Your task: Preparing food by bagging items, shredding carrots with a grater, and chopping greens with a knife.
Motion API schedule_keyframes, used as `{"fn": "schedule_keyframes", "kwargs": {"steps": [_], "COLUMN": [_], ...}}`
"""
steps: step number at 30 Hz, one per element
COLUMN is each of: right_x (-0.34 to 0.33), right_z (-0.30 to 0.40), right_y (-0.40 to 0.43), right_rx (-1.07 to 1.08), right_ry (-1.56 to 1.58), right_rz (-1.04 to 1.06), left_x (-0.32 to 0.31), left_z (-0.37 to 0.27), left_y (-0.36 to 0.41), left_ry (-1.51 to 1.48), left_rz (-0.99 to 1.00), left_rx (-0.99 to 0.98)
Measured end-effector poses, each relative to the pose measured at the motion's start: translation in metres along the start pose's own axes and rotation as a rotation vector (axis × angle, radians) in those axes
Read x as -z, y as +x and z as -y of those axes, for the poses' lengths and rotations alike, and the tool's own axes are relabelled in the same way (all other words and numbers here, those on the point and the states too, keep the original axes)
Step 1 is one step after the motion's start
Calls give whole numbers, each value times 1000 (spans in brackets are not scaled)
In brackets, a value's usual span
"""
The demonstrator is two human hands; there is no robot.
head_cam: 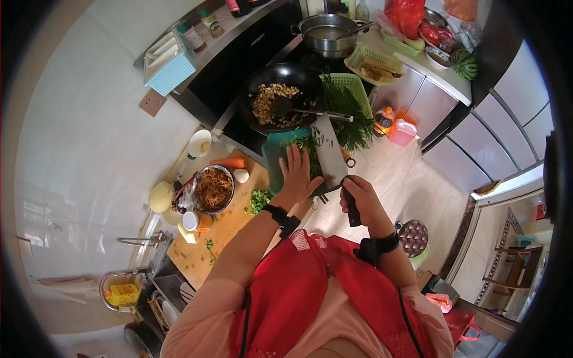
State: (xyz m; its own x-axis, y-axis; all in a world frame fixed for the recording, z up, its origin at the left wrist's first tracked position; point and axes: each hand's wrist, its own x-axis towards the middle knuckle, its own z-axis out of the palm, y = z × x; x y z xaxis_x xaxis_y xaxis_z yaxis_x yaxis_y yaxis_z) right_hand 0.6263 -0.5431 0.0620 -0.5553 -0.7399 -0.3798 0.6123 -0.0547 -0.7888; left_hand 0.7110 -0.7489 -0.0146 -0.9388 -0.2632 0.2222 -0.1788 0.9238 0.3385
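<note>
A cleaver's black handle is gripped in my right hand (365,201). Its broad steel blade (330,154) tilts up and away from me, with bits of green stuck to it. My left hand (295,172) lies palm down with fingers spread, over or against chopped greens (309,150) beside the blade. Beneath them is a teal plastic board or tray (275,156), partly hidden by that hand. Just beyond sits a black wok (286,71) holding browned diced food (264,105) and a long-handled ladle (322,114).
Long green stalks (351,121) hang from a green basket (353,85) to the right. A steel pot (329,38) stands behind the wok. On the wooden counter (192,257) are a bowl of brown shreds (215,189), a carrot (229,163), a white-lidded jar (195,221) and leafy herbs (259,201).
</note>
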Motion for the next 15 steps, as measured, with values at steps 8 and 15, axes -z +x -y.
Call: {"fn": "schedule_keyframes", "kwargs": {"steps": [8, 15], "right_x": [1, 9], "right_z": [-6, 1], "right_y": [-5, -19], "right_rx": [-86, -86], "right_ry": [-72, -140], "right_rz": [3, 26], "left_x": [12, -17], "left_z": [-34, 8], "left_y": [34, 15], "left_ry": [-138, 21], "left_rz": [-63, 5], "left_rx": [-146, 333]}}
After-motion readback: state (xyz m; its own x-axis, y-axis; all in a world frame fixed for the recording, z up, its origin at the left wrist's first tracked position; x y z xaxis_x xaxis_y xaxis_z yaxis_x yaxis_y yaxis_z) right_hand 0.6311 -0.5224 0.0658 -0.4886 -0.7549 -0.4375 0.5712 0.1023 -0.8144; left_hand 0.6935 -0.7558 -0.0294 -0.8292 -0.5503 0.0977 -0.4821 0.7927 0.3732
